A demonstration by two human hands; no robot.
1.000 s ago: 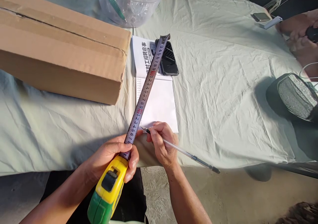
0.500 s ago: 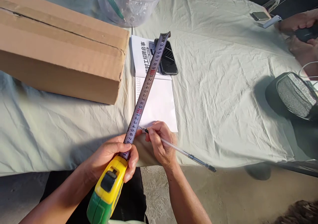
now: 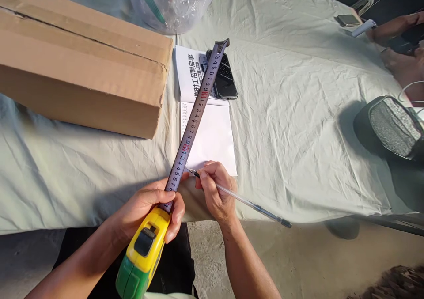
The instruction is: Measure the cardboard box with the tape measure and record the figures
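Observation:
My left hand (image 3: 159, 202) is closed around a yellow and green tape measure (image 3: 142, 255), thumb on the metal blade near the case mouth. The pulled-out blade (image 3: 194, 122) slants up and right across a notepad (image 3: 212, 135), its hooked end over a black phone (image 3: 225, 76). My right hand (image 3: 217, 191) pinches a clear pen (image 3: 245, 200), whose tip is by the pad's lower left corner, next to the blade. Small writing runs down the pad's left edge, partly covered by the blade. The pad's turned-up cover bears large printed characters.
A long cardboard box (image 3: 99, 82) lies left of the pad. Behind stands a clear plastic tub (image 3: 179, 7) with a green item inside. At right are a dark mesh-topped object (image 3: 391, 126), a small flat device (image 3: 347, 20) and another person's arm (image 3: 397, 27).
The pen's back end has shifted slightly right and up, with its tip still near the pad's corner. The tape measure is almost unmoved. At the far right, the other person's hands have moved.

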